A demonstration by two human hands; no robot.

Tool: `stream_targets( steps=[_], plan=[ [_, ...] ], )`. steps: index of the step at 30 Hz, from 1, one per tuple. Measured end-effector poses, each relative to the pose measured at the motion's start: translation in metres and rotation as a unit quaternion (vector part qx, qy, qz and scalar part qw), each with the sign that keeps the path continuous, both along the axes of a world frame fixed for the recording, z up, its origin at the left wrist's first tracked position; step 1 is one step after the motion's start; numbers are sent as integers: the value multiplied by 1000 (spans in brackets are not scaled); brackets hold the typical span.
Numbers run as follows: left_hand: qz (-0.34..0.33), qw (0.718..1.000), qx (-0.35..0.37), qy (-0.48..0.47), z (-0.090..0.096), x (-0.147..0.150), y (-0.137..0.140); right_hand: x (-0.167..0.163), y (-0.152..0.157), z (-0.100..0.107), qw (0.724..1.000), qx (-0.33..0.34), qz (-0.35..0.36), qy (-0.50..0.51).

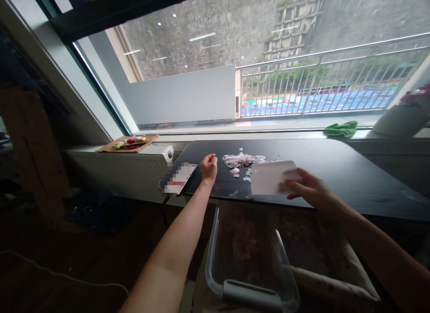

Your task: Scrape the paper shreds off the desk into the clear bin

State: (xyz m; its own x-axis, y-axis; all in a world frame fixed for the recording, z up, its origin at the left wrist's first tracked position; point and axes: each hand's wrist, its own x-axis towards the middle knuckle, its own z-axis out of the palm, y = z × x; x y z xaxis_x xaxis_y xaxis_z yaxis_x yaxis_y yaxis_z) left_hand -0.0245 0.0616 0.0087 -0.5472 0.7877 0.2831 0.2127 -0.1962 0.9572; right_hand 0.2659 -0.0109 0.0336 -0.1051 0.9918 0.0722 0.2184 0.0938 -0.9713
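White card (pixel 267 177) is at the near right of the scrap pile (pixel 242 159), long axis sideways-ish, pinched between fingers of the right hand (pixel 311 186); left hand (pixel 208 168) is actually closer to the pile, left side, fingers curled in.

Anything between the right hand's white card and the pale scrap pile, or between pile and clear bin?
Only loose scraps: by the white card's left edge, and on the tabletop between the scrap pile and clear bin. The left hand sits left of the pile, outside both paths.
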Motion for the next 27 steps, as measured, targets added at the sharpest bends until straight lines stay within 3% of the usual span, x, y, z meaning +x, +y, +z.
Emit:
stream_targets(
  steps=[6, 9, 13, 16, 27],
  plan=[
    [-44, 992, 15, 113, 3, 0, -36, -1, 2, -4, 998, -24, -43, 29],
    [-104, 930, 44, 350, 2, 6, -54, -8, 4, -7, 997, -53, -28, 42],
    [-118, 859, 30, 498, -2, 16, -65, -18, 2, -11, 996, -60, -30, 52],
    [-113, 840, 24, 530, -5, 19, -66, -20, 1, -11, 996, -68, -25, 56],
    [-110, 834, 22, 540, -5, 18, -67, -16, -9, -5, 992, -93, -19, 78]
  ],
)
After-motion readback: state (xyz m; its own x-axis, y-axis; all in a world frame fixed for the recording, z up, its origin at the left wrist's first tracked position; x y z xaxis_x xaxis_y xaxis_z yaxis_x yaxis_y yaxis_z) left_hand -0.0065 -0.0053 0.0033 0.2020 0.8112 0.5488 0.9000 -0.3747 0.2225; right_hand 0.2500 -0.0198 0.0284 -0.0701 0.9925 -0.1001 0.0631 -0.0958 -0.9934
